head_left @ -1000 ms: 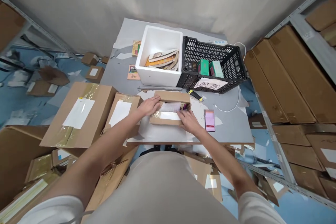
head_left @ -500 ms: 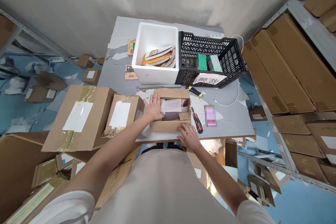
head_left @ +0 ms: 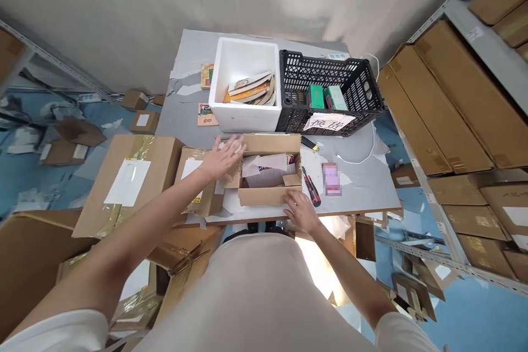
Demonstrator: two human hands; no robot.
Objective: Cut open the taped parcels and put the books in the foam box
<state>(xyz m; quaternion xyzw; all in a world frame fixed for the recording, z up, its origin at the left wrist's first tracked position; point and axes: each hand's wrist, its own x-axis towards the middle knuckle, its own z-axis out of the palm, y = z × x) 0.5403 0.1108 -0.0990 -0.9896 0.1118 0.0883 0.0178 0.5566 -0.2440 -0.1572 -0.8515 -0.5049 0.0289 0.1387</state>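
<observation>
In front of me on the table stands an opened cardboard box (head_left: 268, 197), its flaps folded out. Inside lie a white paper sheet (head_left: 264, 163), a bit of something purple and yellow (head_left: 291, 159), and a cardboard piece (head_left: 292, 180). Spread fingers of my left hand (head_left: 224, 160) are over the box's left flap; I cannot tell whether they touch it. At the front right corner, the fingers of my right hand (head_left: 301, 210) rest loosely against the box's front side. Just right of the box lies a red and black utility knife (head_left: 311, 187).
Behind the box stand a white foam box (head_left: 245, 118) with books and a black plastic crate (head_left: 289, 121) with green boxes. A yellow and black cutter (head_left: 309, 143) and a pink, blurred-out item (head_left: 331, 179) lie to the right. Taped cartons (head_left: 160, 176) stand left.
My left hand has moved left and up from the box opening to over its left flap, uncovering more of the paper inside. The far flap stands further back. My right hand has barely moved.
</observation>
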